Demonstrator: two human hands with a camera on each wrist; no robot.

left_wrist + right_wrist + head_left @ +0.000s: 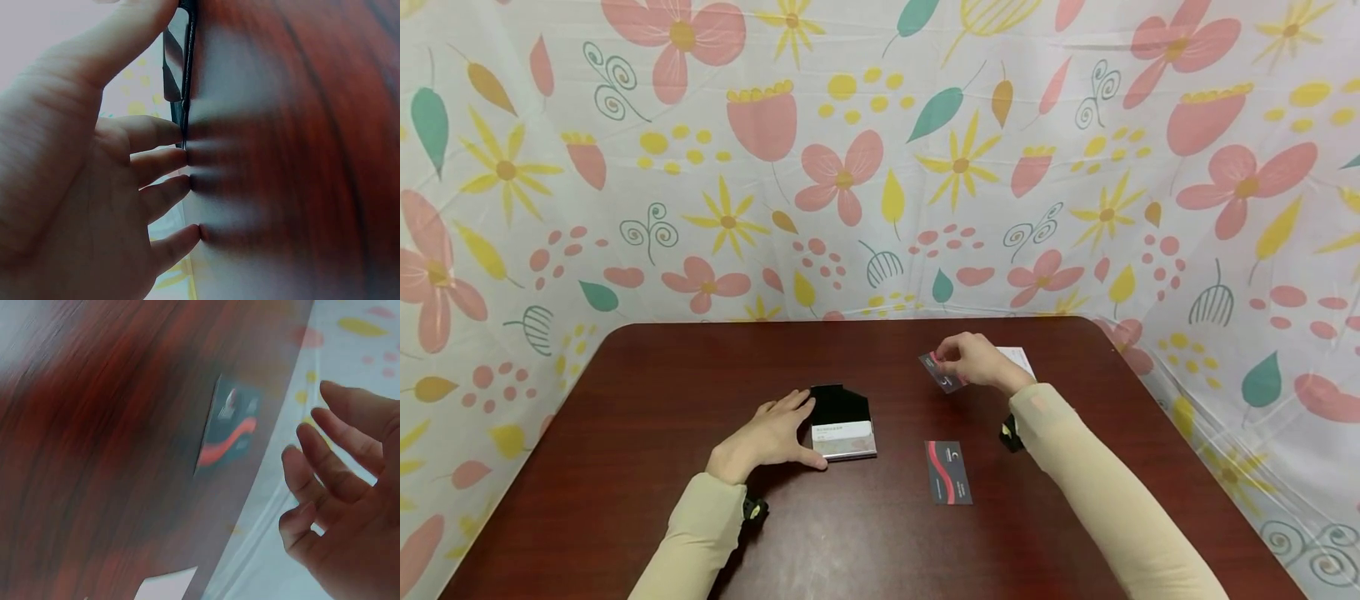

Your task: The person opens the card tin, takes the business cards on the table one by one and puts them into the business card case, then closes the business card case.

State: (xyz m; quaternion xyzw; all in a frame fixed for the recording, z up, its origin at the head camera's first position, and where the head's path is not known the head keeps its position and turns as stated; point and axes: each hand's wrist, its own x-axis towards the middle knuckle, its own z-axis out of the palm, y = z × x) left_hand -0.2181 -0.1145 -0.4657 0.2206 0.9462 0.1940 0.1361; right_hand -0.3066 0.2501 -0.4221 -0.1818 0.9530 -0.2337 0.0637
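Note:
A card case [842,429] lies with its black lid folded back on the table, a white card [842,431] in its silver tray. Beside its left edge is my left hand [771,437], fingers spread, fingertips down near the case and thumb by the lower corner. In the left wrist view the case [179,56] appears edge-on, close to the index finger. My right hand [973,360] is over a dark grey card with a pink wave [942,373]. The right wrist view shows that card [230,428] on the table, apart from the loosely bent fingers of the right hand [344,469].
Another dark grey card with a pink wave [949,472] lies nearer the front, right of the case. A white card [1017,358] is partly hidden behind my right hand. The brown table [700,358] ends at a flower-patterned cloth [850,167].

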